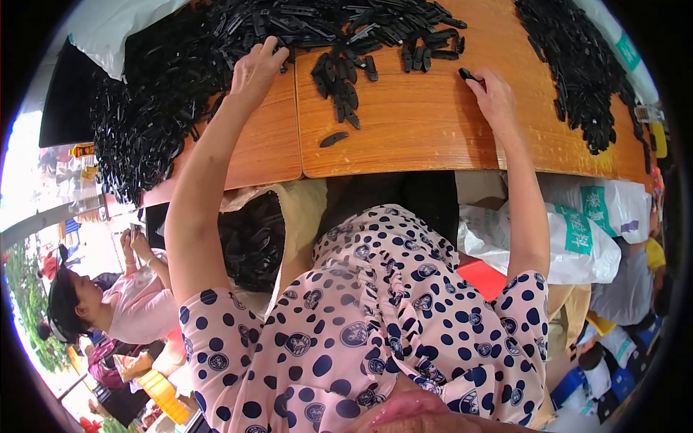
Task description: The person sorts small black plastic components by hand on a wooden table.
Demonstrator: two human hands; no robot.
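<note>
My left hand is at the front of a large pile of small black plastic pieces, on the left half of the table. Its fingers are bent and drawn together, and what lies under the fingertips is partly hidden. On the right, my right hand pinches one small black plastic piece just over the wood. Between the hands, a loose cluster of long, pointed black pieces trails toward me. One single black piece lies nearest the front edge.
The wooden table has a seam left of centre. Another heap of black pieces lies along its right side. Below the edge, an open sack holds black pieces; white plastic bags are at right. Another person sits at left.
</note>
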